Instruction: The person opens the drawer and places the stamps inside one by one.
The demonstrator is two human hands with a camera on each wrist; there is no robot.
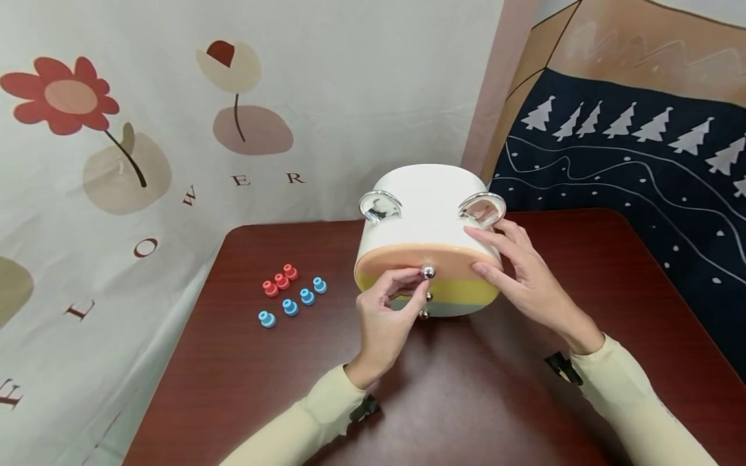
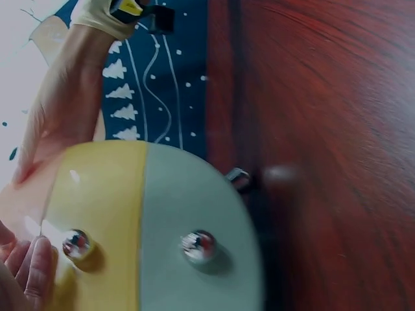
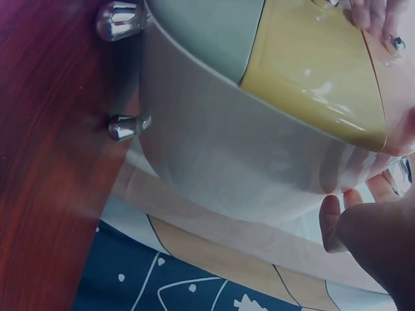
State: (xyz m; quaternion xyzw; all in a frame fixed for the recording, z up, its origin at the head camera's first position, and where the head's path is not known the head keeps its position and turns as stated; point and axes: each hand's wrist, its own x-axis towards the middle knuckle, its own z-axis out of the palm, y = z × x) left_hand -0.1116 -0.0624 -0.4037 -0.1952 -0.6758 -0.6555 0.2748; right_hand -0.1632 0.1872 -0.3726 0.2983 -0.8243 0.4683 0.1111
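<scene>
A white rounded drawer box [image 1: 428,207] with two silver ear-shaped loops stands on the table. Its front has three drawers: peach [image 1: 396,255], yellow [image 2: 107,188] and grey-green [image 2: 188,175], each with a round silver knob. My left hand [image 1: 384,317] pinches the peach drawer's knob [image 1: 428,272] between thumb and fingers. All three drawer fronts look flush. On the box's right side rests my right hand [image 1: 530,278], its thumb on the peach front and its fingers, fairly straight, against the white shell near the right loop [image 1: 482,210].
Three small red stepped pegs [image 1: 282,281] and several blue ones [image 1: 290,307] stand on the dark red wooden table [image 1: 233,388], left of the box. Silver feet [image 3: 128,126] hold the box up. Printed cloths [image 1: 350,97] hang behind the table and along its sides.
</scene>
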